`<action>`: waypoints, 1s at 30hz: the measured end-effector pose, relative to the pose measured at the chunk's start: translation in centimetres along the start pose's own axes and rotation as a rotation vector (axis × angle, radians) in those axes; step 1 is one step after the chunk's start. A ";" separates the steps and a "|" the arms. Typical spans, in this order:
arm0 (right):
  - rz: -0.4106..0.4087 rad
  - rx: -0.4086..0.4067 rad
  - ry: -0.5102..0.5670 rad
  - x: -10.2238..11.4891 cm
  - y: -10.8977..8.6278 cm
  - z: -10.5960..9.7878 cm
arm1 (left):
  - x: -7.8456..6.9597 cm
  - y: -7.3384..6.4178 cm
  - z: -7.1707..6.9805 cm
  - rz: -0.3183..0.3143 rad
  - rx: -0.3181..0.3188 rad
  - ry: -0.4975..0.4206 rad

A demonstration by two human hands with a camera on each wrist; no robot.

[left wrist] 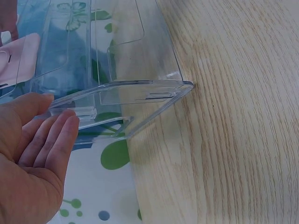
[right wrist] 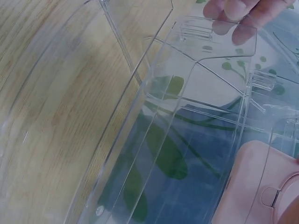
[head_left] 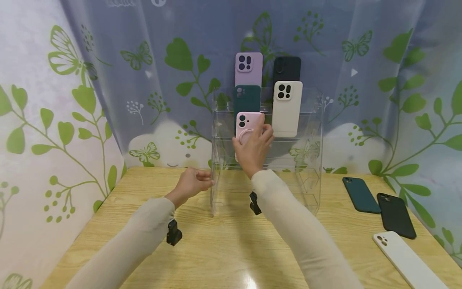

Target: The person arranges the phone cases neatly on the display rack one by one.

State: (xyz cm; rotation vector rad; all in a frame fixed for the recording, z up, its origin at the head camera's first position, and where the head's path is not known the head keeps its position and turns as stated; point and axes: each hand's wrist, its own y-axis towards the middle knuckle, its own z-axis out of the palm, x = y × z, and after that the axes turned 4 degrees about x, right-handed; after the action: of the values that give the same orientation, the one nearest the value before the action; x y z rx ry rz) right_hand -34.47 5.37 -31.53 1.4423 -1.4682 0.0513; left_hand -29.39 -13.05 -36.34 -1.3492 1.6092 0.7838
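A clear acrylic tiered display rack stands on the table. My right hand grips a pink phone case, thumb at its left edge and fingers at its right, low on the rack's left side. That case, with a ring on its back, also shows in the right wrist view. My left hand pinches the rack's left side edge between thumb and fingers. Above the pink case are a dark teal case and a lilac case. To their right, a cream case overlaps a black one.
On the table's right side lie a teal case, a black case and a white case. Behind the rack hangs a blue curtain patterned with leaves and butterflies. The table is light wood.
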 end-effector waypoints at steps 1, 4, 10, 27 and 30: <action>-0.002 0.003 -0.009 0.0 0.0 0.0 | 0.0 0.0 0.0 0.005 0.003 -0.001; -0.012 0.016 -0.047 -0.1 0.0 0.1 | -0.2 -0.2 0.0 0.018 0.006 0.001; -0.038 0.004 -0.064 -0.3 -0.1 0.3 | -0.4 -0.3 -0.1 0.018 0.001 0.010; -0.035 -0.014 0.045 -0.9 -0.9 0.3 | -0.1 -0.1 0.2 0.000 -0.006 0.019; -0.054 0.016 0.090 -1.0 -0.9 -0.4 | -0.2 -0.1 0.2 -0.001 -0.006 0.019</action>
State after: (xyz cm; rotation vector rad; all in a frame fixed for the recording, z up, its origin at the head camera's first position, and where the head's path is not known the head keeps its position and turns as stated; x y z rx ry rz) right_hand -33.80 6.04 -32.54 1.4733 -1.3581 0.0935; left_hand -29.26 -12.84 -36.24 -1.3648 1.6220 0.7780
